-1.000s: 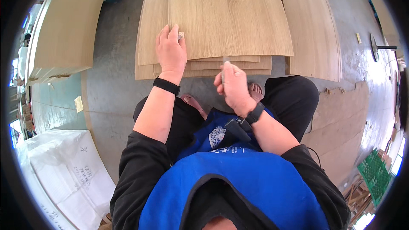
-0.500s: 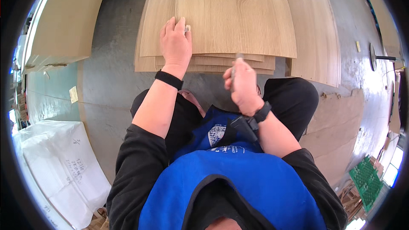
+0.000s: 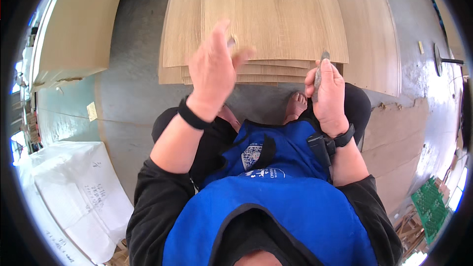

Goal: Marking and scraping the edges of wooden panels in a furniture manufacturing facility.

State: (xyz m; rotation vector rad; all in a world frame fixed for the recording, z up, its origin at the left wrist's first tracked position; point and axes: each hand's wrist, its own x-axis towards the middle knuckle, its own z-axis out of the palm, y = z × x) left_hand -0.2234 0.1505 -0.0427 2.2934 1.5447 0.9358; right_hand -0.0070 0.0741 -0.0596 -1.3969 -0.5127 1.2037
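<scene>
A stack of light wood-grain boards (image 3: 276,24) lies in front of me, its lower boards showing in steps along the near edge. Over the near left part of the top board, my left hand (image 3: 214,69) is raised and smeared by motion. A small pale-and-grey piece (image 3: 231,43) shows at its fingers, too blurred to name. Near the stack's front right corner, my right hand (image 3: 329,91) is closed around a narrow grey hand tool (image 3: 318,76). The tool's tip points away from me; its exact kind cannot be made out.
Another long board (image 3: 367,29) lies right of the stack. A tall pile of panels (image 3: 79,24) stands at the left. White-wrapped packages (image 3: 84,187) sit at lower left, flat cardboard (image 3: 394,143) on the right floor, and a green plastic grid (image 3: 429,207) at lower right.
My left hand has come up off the top board and slightly right, the small piece moving with it. My right hand has moved right with the grey tool.
</scene>
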